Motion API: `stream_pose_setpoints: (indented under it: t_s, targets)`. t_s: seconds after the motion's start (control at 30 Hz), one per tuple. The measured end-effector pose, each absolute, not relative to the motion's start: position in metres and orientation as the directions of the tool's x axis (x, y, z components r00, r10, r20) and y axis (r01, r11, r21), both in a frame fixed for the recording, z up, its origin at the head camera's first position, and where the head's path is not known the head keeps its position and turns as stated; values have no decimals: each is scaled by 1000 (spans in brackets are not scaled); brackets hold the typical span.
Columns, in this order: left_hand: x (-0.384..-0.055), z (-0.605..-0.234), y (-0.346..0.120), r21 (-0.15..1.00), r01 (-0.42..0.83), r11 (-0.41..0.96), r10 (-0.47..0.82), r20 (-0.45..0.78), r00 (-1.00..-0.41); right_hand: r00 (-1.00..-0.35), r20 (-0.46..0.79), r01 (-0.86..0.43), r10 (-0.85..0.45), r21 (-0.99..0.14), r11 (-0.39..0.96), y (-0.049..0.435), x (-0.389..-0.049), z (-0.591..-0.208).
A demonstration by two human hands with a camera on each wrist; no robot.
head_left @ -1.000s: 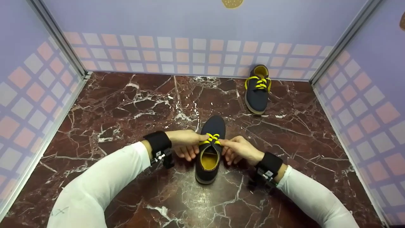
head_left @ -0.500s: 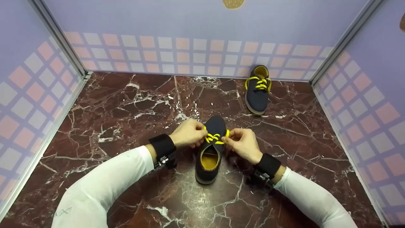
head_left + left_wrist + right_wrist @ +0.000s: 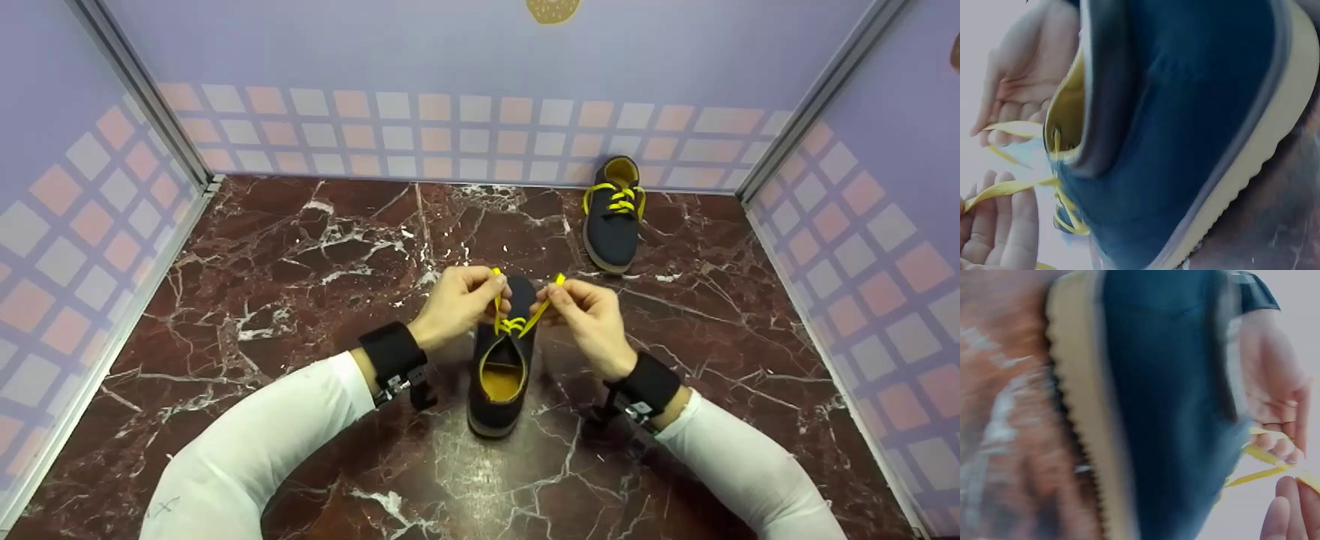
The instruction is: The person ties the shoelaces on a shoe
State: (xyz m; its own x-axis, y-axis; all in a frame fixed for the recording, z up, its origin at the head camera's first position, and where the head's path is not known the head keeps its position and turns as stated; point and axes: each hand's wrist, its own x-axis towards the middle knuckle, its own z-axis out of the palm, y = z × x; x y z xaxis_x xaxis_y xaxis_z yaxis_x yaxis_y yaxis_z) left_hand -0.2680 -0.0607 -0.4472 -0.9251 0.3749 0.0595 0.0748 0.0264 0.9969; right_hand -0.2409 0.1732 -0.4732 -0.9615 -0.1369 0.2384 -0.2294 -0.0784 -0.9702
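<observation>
A dark navy shoe [image 3: 498, 409] with a yellow lining stands in the middle of the floor, toe pointing away from me. My left hand [image 3: 465, 304] pinches one yellow shoelace end [image 3: 497, 300] between thumb and fingers, raised over the shoe's left side. On the other side, my right hand [image 3: 592, 319] pinches the other lace end [image 3: 546, 309]. Both ends run up from the top eyelets in a V shape. In the left wrist view the shoe's side [image 3: 1196, 112] fills much of the picture, with the laces stretched to both hands.
A matching navy shoe [image 3: 611, 232] with yellow laces stands at the back right against the lilac wall [image 3: 375, 45], toe toward me. Reddish-brown marble flooring [image 3: 322, 247] lies all around. Tiled-pattern side panels [image 3: 97, 195] enclose the left and right.
Both hands first lay low at the shoe's sides by the laces. They have since taken hold of the lace ends and drawn them up and toward the toe.
</observation>
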Motion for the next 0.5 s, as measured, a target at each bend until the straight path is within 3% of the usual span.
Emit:
stream_pose_setpoints:
  t_s: [0.23,0.5]
  targets:
    - [-263,-438,-59,981,173,-88,381,193,-904,-904,386,-383,-186,-922,-51,180,-246,-452]
    - [-259,-437,-54,964,263,-51,384,262,-885,-848,471,-493,-244,-869,36,182,-248,-450]
